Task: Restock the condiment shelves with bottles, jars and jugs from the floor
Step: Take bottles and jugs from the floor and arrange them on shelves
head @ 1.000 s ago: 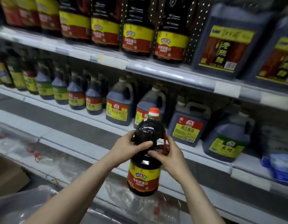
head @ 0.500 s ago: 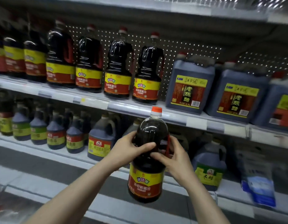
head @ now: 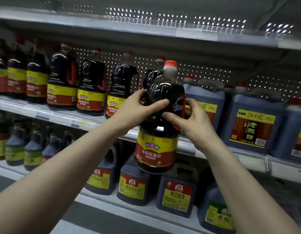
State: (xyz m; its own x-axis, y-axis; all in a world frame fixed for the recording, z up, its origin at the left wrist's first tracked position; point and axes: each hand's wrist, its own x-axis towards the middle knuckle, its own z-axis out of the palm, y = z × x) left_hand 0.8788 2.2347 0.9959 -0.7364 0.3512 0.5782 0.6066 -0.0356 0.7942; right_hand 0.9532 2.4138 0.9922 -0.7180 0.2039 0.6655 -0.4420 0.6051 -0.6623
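I hold a large dark soy sauce bottle point(head: 159, 132) upright in the air in front of the middle shelf point(head: 62, 116). It has an orange cap, a red side handle and a yellow and red label. My left hand point(head: 138, 110) grips its upper body from the left. My right hand point(head: 192, 122) grips it at the red handle on the right. The bottle's base hangs below the shelf edge. Just behind it a matching bottle point(head: 151, 76) stands at the right end of a row of the same bottles point(head: 91, 86).
Blue square vinegar jugs point(head: 252, 125) stand on the middle shelf right of the row. The lower shelf carries dark blue soy jugs point(head: 177, 196) and smaller bottles point(head: 16, 149) at left. An upper shelf point(head: 146, 29) overhangs the row. Perforated backboard shows behind.
Both hands have lifted the bottle upward and toward the middle shelf. The view has tilted up, so the floor is out of sight and the upper shelf shows.
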